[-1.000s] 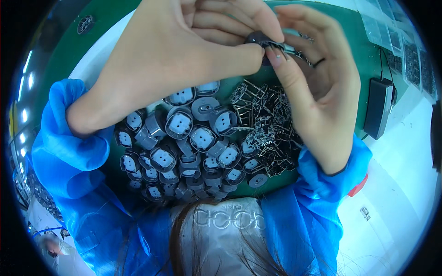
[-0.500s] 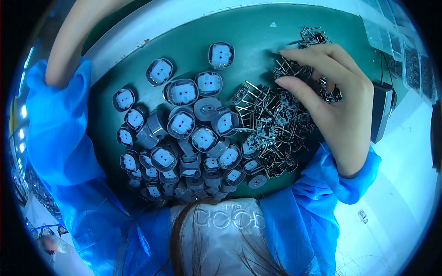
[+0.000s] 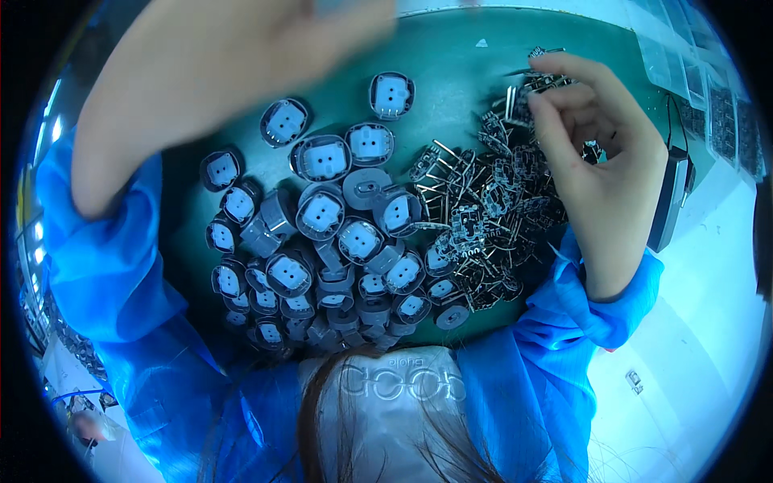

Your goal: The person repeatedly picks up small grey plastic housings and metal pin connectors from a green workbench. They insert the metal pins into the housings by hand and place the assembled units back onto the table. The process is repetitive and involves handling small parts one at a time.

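Observation:
My left hand (image 3: 342,36) reaches across the upper left over the far part of the green mat, smeared by motion, and its fingertips blur at the top edge. What it holds, if anything, cannot be made out. At the far right, my right hand (image 3: 608,121) has thumb and index finger curled around a small circuit board (image 3: 547,80) with metal pins, at the far end of a heap of similar boards (image 3: 491,201). Left of the heap lie many grey rounded housings (image 3: 324,157) with pale blue-white inserts, some upright, others tipped on their sides.
The green mat (image 3: 451,68) covers the worktable. Beyond the right hand stand a dark box (image 3: 670,197) with a cord and clear plastic trays (image 3: 684,60) at the far right. A tiny part (image 3: 634,381) lies on the white surface at lower right.
My left hand has swung in from beyond the upper left edge, moving right over the mat. My right hand has shifted slightly right, its thumb and index finger closer together at the boards.

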{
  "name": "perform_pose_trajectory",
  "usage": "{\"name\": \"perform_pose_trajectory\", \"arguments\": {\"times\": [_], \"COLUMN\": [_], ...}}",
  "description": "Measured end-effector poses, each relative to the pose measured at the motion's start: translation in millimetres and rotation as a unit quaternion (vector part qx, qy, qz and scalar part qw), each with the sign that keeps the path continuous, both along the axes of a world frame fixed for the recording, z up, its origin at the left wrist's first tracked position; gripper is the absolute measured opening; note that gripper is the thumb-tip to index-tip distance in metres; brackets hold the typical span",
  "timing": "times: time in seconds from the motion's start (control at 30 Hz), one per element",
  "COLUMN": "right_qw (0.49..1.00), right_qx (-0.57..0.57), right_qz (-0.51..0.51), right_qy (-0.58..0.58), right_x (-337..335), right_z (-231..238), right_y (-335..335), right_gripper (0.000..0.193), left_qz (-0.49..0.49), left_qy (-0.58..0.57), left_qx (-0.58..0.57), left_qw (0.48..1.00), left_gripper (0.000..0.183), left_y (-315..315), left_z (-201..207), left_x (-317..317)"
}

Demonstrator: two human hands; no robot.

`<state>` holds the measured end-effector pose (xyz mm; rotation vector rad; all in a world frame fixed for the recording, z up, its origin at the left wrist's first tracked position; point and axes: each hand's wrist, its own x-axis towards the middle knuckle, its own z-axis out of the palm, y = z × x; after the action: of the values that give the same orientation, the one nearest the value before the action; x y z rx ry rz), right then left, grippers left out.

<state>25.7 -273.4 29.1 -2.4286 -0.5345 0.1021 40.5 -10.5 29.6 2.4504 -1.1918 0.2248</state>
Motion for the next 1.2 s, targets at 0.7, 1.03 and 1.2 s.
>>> {"name": "perform_pose_trajectory", "arguments": {"times": [0.7,1.03,1.2], "right_qw": [0.984,0.982,0.969], "right_qx": [-0.045,0.142,0.218], "right_qz": [0.105,0.120,0.109], "right_qy": [-0.139,-0.015,-0.045], "right_x": [-1,7,1], "right_z": [13,-3,-6], "right_y": [6,-6,-4], "right_gripper": [0.026,0.024,0.022], "left_qz": [0.177,0.041,0.028], "left_qy": [0.241,0.415,0.534], "left_qx": [0.013,-0.340,-0.369], "left_qw": [0.954,0.843,0.761], "left_gripper": [0.033,0.033,0.033], "left_y": [-32,-27,-25], "left_z": [-10,-27,-18], "left_x": [-35,-22,-23]}}
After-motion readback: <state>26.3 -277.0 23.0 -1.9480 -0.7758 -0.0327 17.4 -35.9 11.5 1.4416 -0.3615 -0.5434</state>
